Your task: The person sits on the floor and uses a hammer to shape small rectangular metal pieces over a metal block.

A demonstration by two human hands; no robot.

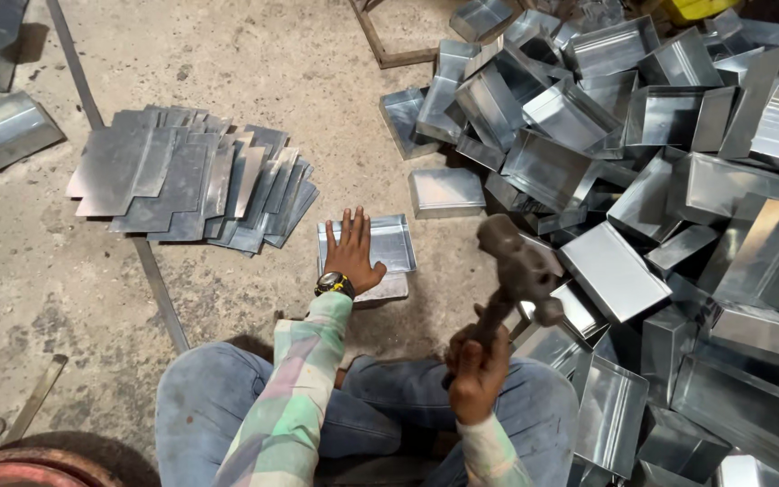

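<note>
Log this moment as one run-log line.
left hand: flat on metal tray | right hand: grip shut on hammer, raised | flat sheets to the left | pile of trays to the right

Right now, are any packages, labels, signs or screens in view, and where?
No packages, labels, signs or screens show.
Nearest thing: wristwatch on the left hand, dark case, yellow trim; face unreadable.
Yellow object at the top edge, partly cut off; kind unclear.
</note>
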